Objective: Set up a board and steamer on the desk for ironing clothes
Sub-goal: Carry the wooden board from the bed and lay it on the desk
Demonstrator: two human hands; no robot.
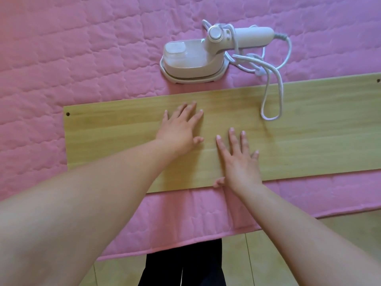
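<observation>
Tabletop covered by a pink quilted cover (72, 58), filling most of the frame. Wooden board (309, 141) lies flat across frame centre, running to the right edge. Left hand (181, 129) and right hand (239, 159) press flat on it, fingers spread, grip wide, holding nothing. White steamer (198, 58) sits upper centre, just beyond the board; its cord (272, 96) loops onto the board.

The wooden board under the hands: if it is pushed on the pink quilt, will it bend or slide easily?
The wooden board looks flat and rigid, so it probably will not bend. The quilted pink cover is soft fabric, so the board may drag instead of gliding. The cord of the steamer lies across it and would likely be dragged along.
</observation>
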